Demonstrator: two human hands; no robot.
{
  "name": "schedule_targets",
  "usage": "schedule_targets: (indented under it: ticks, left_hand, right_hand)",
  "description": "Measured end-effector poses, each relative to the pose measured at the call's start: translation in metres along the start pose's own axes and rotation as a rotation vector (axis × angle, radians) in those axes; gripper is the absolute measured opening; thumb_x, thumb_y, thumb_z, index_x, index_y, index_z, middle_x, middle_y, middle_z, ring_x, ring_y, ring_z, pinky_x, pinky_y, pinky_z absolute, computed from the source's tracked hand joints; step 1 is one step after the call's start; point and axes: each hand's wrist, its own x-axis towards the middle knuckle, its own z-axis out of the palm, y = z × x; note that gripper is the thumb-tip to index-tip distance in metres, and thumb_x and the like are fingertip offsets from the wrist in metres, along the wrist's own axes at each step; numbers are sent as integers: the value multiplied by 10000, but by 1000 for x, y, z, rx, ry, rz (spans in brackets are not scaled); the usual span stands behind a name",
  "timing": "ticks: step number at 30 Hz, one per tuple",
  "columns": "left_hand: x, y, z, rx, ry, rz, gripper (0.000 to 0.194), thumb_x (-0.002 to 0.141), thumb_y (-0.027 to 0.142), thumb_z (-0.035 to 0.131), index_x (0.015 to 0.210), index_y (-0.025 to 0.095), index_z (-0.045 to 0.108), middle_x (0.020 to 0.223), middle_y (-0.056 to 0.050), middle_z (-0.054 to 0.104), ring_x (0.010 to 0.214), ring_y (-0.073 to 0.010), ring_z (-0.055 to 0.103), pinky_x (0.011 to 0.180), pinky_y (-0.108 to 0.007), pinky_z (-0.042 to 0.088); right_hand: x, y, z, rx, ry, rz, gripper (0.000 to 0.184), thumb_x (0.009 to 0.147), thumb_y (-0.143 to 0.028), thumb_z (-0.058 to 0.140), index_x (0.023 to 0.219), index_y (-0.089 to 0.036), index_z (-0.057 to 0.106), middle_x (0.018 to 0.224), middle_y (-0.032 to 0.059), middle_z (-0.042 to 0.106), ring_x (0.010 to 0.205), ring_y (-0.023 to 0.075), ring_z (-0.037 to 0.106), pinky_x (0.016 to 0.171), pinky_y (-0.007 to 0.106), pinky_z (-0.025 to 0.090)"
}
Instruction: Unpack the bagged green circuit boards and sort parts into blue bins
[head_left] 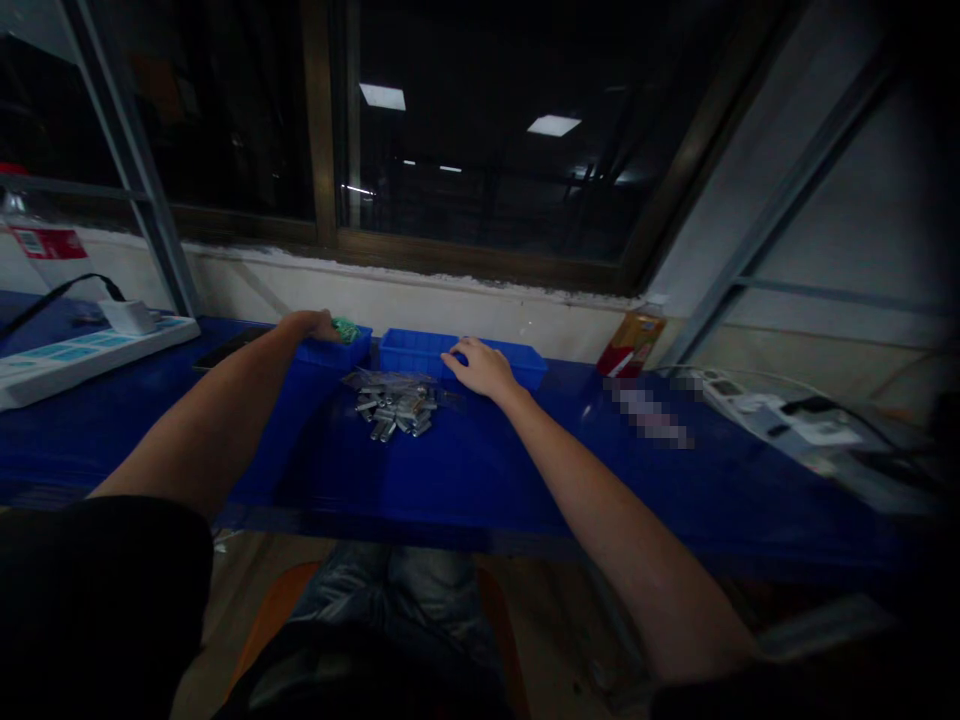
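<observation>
Reaching into left blue bin [358, 352]: left hand [321, 325] is at the green contents [346, 330], fingertips hidden, so can't tell if fingers are together or clamped on anything. Right hand [484, 368] is over the front edge of right blue bin [405, 347], fingers curled, small gap seen between thumb and forefinger; can't tell if anything is held. Pile of small silver metal pieces [394, 412] lies between the two hands, nearer the person, with thin clear plastic [397, 379] at its far side, close to the bins. Dark flat object [229, 348] just left of the left hand, power strip [97, 355] farther left. Brown-and-red package [634, 342] stands right of the right hand. All on blue table [465, 485].
</observation>
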Motion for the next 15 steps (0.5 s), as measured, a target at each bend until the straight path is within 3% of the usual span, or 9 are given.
schedule_targets:
  ticks: [1,4,10,15]
  left_hand:
    - [-1,-1,1,0,-12,-45,735,538,373,722,1159,53,492,858,-137,650,804,-270,603,681,-323,461]
    - [-3,-3,4,-42,109,-31,793,561,332,700,1264,156,379,984,-96,631,809,-223,597,625,-257,445]
    - [-6,-6,4,-93,275,0,658,570,277,689,1175,214,438,932,-37,627,816,-204,590,629,-238,417]
    - [-12,-2,-10,-228,502,-37,660,569,274,701,1166,204,428,939,-56,618,866,-239,584,661,-279,425]
  right_hand:
    - [0,0,0,2,1,0,429,880,-520,315,1017,-233,603,1169,64,565,1065,216,528,869,377,412]
    - [1,0,1,5,2,6,428,879,-518,315,1011,-234,606,1170,67,565,1060,222,529,874,391,408]
    - [0,-1,-1,1,-11,11,430,879,-521,307,1014,-241,604,1168,66,562,1047,224,535,854,397,416]
    - [0,-2,-1,-6,-6,17,430,877,-527,308,1007,-244,604,1184,63,552,1063,223,528,853,394,418]
